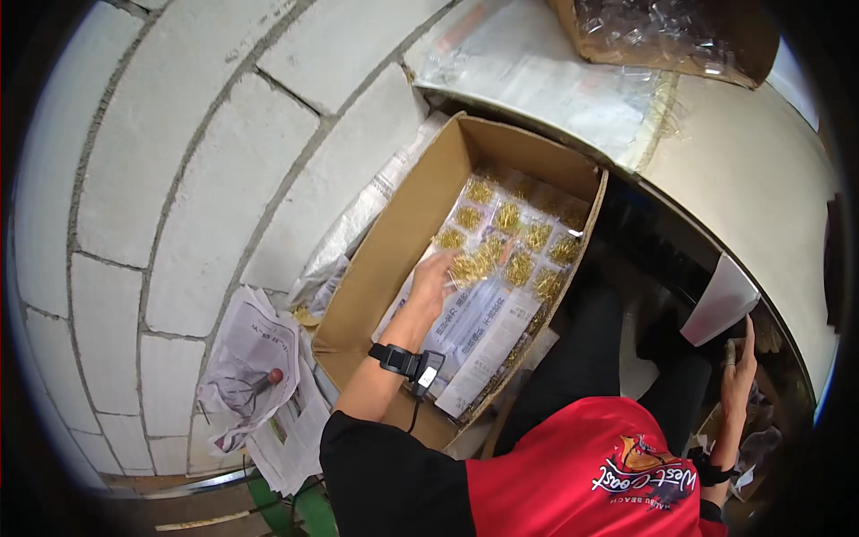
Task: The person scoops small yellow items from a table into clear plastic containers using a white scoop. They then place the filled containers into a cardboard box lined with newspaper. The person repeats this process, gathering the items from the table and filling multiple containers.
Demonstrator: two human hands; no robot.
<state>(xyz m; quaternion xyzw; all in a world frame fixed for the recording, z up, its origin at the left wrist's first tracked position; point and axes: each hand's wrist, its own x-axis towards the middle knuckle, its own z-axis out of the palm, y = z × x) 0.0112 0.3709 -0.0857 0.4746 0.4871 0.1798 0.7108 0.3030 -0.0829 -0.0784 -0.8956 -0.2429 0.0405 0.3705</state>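
Note:
My left hand (434, 276) reaches into a deep cardboard box (376, 251), its fingers closed on the edge of a small clear bag of thin gold-coloured metal pieces (474, 266). Similar bags (508, 217) lie in rows over the box's far half. Printed newspaper sheets (479, 327) line the nearer half, beside my left wrist. Off to the right, my right hand (739, 365) is beside the table edge with its index finger stretched out and the fingers apart. That fingertip meets the lower corner of a white, slanted panel (723, 302). One right finger wears a tan wrap.
A pale table (743, 170) curves along the right, with plastic sheeting (546, 80) on it. On top stands an open carton (595, 40) of clear small pieces. White block wall (215, 152) rises at left. Crumpled newspaper (250, 358) and a white sack (376, 192) lie beside the box.

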